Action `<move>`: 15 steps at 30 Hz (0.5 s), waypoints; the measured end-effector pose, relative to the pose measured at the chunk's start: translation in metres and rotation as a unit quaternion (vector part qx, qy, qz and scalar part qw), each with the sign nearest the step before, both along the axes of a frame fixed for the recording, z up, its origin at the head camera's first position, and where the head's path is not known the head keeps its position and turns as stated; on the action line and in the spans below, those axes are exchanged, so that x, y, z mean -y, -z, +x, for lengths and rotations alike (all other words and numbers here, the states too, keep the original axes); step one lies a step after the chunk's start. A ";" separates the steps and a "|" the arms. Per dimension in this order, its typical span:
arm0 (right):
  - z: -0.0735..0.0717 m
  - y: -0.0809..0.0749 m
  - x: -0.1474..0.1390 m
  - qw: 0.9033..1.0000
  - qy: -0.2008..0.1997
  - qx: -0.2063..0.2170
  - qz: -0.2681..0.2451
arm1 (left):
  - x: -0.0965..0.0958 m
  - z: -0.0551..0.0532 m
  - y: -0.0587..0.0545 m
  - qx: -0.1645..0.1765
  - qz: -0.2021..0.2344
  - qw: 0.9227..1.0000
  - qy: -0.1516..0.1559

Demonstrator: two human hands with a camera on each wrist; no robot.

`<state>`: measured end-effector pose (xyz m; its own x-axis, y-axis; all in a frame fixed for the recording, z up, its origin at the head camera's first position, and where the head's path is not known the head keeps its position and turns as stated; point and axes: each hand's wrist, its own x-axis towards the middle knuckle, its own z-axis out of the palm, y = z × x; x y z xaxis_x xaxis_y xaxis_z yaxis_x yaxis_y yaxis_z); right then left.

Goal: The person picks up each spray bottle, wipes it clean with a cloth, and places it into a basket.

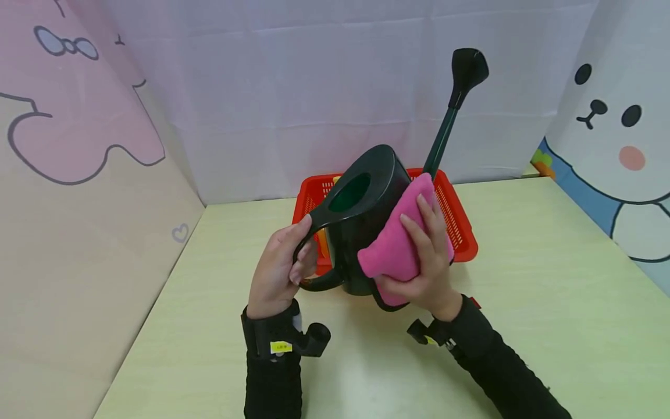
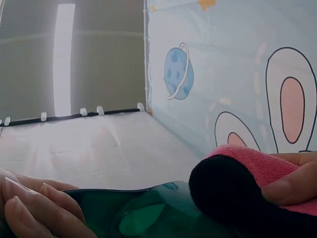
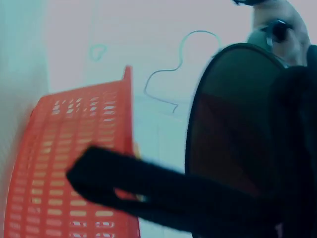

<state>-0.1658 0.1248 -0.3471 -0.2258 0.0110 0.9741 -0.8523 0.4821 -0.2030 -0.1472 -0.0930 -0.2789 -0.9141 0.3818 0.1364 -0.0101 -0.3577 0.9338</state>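
A dark green watering can [image 1: 366, 198] is held up, tilted, over the table. My left hand [image 1: 282, 262] grips its looped handle, fingers curled round it. With my right hand [image 1: 426, 256] I hold a fuzzy pink cloth with black edging [image 1: 395, 247] against the can's side, fingers spread over it and thumb below. The long spout [image 1: 442, 139] rises to the upper right and ends in a black sprinkler head [image 1: 467, 73]. In the left wrist view the pink cloth [image 2: 233, 153] lies beside the can's green top [image 2: 143, 213]. The right wrist view shows the can's round base [image 3: 228, 124].
Behind the can, a red slatted basket [image 1: 463, 238] stands on the pale wooden table [image 1: 523, 262] near the back wall, partly hidden, with something yellow inside. White and cartoon-printed curtains [image 1: 314, 87] enclose the table at the back and sides.
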 end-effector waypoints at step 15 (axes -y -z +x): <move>0.005 -0.003 -0.006 0.983 -0.001 0.166 -0.083 | 0.003 0.002 -0.002 0.002 0.013 1.000 -0.005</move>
<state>-0.1605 0.1307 -0.3445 -0.5302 0.1632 0.8320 -0.7272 0.4170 -0.5452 -0.1453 -0.0961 -0.2773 -0.9185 0.3685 0.1432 -0.0092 -0.3821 0.9241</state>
